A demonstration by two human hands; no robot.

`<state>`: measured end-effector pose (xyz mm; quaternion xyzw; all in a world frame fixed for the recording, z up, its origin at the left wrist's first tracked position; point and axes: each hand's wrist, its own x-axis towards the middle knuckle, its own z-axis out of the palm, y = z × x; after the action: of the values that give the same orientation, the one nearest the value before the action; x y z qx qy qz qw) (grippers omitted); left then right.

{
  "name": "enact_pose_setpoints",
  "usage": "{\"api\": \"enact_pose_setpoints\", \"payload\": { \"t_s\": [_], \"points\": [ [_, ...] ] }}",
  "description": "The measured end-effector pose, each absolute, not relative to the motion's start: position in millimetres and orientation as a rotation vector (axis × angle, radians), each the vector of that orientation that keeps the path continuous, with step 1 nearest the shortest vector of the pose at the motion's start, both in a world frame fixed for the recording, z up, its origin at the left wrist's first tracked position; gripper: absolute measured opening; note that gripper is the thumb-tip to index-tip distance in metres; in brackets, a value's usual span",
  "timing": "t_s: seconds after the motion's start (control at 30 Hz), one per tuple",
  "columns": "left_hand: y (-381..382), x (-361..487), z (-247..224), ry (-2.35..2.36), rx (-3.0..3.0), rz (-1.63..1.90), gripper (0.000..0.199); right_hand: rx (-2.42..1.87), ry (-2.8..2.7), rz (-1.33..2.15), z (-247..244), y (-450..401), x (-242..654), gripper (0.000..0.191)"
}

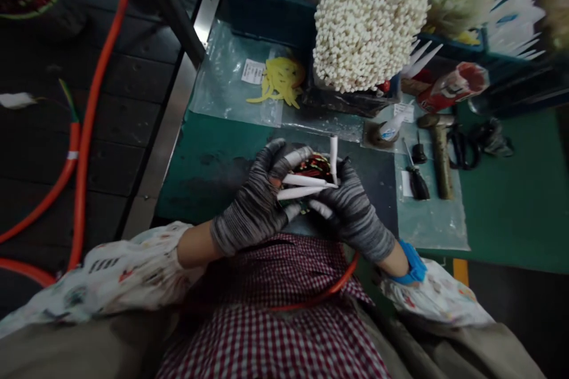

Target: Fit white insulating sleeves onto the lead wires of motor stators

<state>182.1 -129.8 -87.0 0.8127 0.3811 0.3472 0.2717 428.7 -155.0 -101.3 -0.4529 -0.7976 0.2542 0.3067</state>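
Observation:
Both of my hands, in grey striped gloves, grip a small bundle of white sleeved wire ends (306, 180) above the table's front. Behind the white pieces shows a dark mass with red and yellow-green bits (316, 164), whose kind I cannot make out. My left hand (258, 201) is closed around the bundle's left side, with the thumb and fingers on it. My right hand (355, 204) wraps its right side, beside one upright white sleeve (333, 157). An orange cable (342, 278) crosses my checked apron and runs up toward the right hand. The palms hide much of the bundle.
Beyond the hands lie yellow strips (282, 80) and a large bag of small white pieces (368, 23). To the right are a hammer (442, 157), a screwdriver (416, 177), scissors (464, 151) and a red can (453, 89). Thick orange cables (95, 89) hang at left.

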Motion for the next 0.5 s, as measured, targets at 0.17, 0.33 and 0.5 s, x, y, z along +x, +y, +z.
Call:
{"api": "enact_pose_setpoints", "payload": {
  "t_s": [0.17,0.33,0.5],
  "points": [
    [-90.6,159.9,-102.5,0.9,2.082,0.799,0.1,-1.071,-2.246,0.89,-85.6,-119.5,434.0,0.033],
    [-93.6,152.3,-102.5,1.252,2.376,0.935,0.103,-1.083,-2.275,0.973,-81.0,-96.3,423.6,0.03],
    [-109.9,159.5,-86.2,1.119,2.886,0.779,0.019,-0.984,-2.296,0.948,-82.2,-86.1,422.3,0.038]
  ]
}}
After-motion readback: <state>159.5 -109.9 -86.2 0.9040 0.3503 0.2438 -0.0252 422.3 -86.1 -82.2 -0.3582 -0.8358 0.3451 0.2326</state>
